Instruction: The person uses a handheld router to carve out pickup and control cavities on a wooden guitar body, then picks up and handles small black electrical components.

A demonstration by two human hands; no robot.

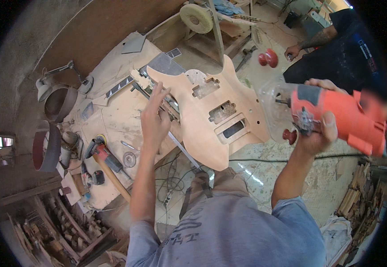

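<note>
An unfinished wooden electric guitar body, with several routed cavities, sits at the bench's right edge. My left hand is beside its left edge, fingers stretched out and holding nothing. A clamp-like metal piece is partly hidden by that hand. My right hand grips an orange router off to the right of the body. The router lies tilted on its side in the air, its clear base facing the guitar body. Fingers also show along the router's far side. One red router knob sticks out from the base.
The dusty bench on the left carries an angle grinder, sanding belts and a desk lamp. A co-worker in dark clothing stands at upper right. A cable crosses the floor; wood offcuts are stacked at right.
</note>
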